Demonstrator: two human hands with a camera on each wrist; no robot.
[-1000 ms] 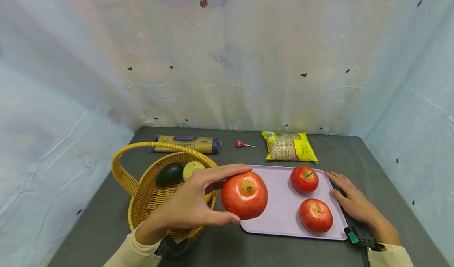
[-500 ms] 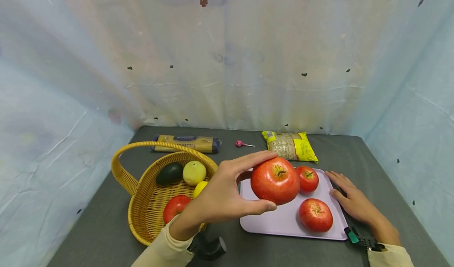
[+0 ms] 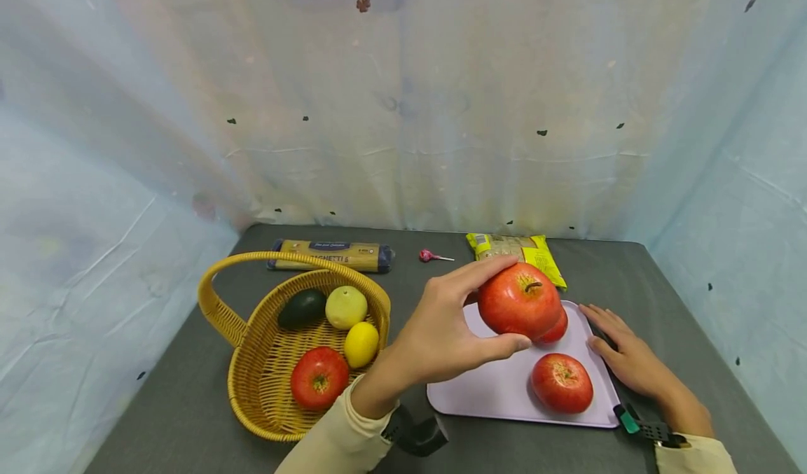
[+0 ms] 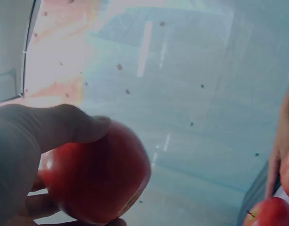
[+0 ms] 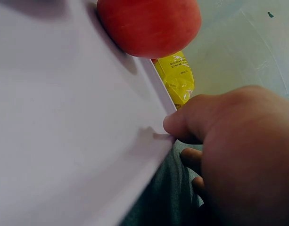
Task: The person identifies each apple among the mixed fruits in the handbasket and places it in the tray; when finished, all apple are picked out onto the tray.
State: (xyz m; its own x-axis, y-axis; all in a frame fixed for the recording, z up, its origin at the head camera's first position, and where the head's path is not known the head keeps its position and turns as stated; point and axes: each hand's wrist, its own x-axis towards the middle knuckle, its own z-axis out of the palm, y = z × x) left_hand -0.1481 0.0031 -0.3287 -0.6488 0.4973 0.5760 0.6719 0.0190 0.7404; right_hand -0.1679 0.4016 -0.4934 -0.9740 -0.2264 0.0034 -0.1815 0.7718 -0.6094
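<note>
My left hand [image 3: 441, 337] grips a red apple [image 3: 520, 299] between thumb and fingers, above the pale lilac tray [image 3: 476, 393]. The held apple overlaps a second apple [image 3: 555, 330] on the tray in the head view and hides most of it. Nearer to me on the tray sits another red apple [image 3: 562, 383]. At the tray's right side rests my right hand [image 3: 624, 355], fingers extended along the table. In the right wrist view its thumb [image 5: 184, 122] lies on the tray's rim, with the other fingers outside it.
A yellow wicker basket [image 3: 236, 383] at left contains a red apple [image 3: 319, 378], a lemon [image 3: 361, 345], a pale green fruit [image 3: 346, 307] and an avocado [image 3: 302, 309]. Behind lie a spaghetti pack [image 3: 334, 255], a lollipop [image 3: 426, 255] and a yellow bag [image 3: 545, 258].
My left hand has carried the apple rightward from beside the basket to over the tray, uncovering the lemon and the apple in the basket. My right hand has stayed at the tray's side.
</note>
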